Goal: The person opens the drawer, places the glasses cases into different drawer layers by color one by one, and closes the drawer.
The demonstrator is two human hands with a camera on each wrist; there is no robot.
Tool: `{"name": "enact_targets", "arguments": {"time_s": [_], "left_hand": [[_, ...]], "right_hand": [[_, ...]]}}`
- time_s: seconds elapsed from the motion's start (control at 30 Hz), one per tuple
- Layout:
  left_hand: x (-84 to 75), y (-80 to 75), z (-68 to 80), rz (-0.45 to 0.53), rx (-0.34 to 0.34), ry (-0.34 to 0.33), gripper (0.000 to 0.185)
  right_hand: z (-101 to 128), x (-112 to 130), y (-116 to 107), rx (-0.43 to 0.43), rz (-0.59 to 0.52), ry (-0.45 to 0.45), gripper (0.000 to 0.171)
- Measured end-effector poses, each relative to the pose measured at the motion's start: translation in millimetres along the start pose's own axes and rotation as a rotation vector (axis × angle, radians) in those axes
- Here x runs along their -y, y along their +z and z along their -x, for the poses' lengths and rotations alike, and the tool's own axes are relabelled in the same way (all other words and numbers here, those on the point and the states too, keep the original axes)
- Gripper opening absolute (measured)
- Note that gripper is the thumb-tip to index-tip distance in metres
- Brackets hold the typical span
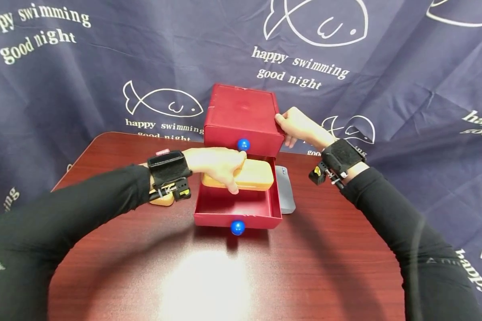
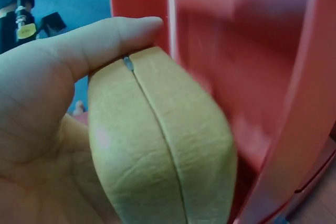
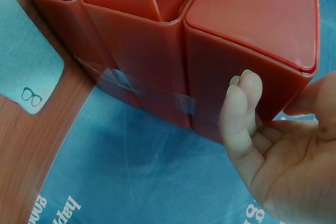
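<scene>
My left hand grips a yellow glasses case over the back of the pulled-out drawer of a red drawer unit. In the left wrist view the thumb lies along the edge of the yellow glasses case, by its seam and small hinge; the drawer wall stands close beside. At the top right edge of the unit rests my right hand, thumb at the top edge. Its fingers lie loosely along the side in the right wrist view.
Right of the drawer lies a grey glasses case with a small glasses print. A second yellow case sits on the brown table, partly hidden below my left wrist. Blue knobs stick out from the drawer fronts. Behind hangs a printed blue cloth.
</scene>
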State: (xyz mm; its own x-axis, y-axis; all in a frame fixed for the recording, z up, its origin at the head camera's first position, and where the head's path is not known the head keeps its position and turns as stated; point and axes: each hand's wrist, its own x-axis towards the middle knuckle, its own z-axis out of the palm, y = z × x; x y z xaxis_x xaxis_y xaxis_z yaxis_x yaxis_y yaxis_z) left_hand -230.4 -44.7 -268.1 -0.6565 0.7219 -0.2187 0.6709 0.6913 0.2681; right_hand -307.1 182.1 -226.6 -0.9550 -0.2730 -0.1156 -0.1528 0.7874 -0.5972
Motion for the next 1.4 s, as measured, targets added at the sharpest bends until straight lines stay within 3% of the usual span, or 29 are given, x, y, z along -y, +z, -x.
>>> {"name": "enact_targets", "arguments": {"time_s": [0.2, 0.43, 0.6, 0.77, 0.83, 1.4], "left_hand": [[-3.5, 1.5, -7.1, -0.057, 0.081, -0.084, 0.051], [-8.7, -2.3, -20.5, -0.106, 0.157, -0.114, 0.051], [-11.5, -1.9, -27.5, -0.129, 0.209, -0.170, 0.073], [-10.7, 5.7, -33.2, -0.208, 0.207, -0.228, 0.093], [-9.4, 8.6, -35.4, -0.245, 0.206, -0.248, 0.093], [-9.6, 11.1, -43.3, -0.415, 0.314, -0.273, 0.095]], "right_hand": [[0.4, 1.3, 0.0, 0.002, 0.004, 0.003, 0.045], [1.5, 1.4, 0.8, -0.009, 0.000, 0.007, 0.044], [1.4, 0.7, 1.1, -0.012, 0.004, 0.003, 0.044], [1.7, -0.2, 1.4, -0.021, 0.006, -0.002, 0.045], [1.8, -0.3, 1.6, -0.020, 0.004, -0.009, 0.045], [2.3, -0.2, 1.9, -0.022, 0.001, -0.022, 0.045]]}}
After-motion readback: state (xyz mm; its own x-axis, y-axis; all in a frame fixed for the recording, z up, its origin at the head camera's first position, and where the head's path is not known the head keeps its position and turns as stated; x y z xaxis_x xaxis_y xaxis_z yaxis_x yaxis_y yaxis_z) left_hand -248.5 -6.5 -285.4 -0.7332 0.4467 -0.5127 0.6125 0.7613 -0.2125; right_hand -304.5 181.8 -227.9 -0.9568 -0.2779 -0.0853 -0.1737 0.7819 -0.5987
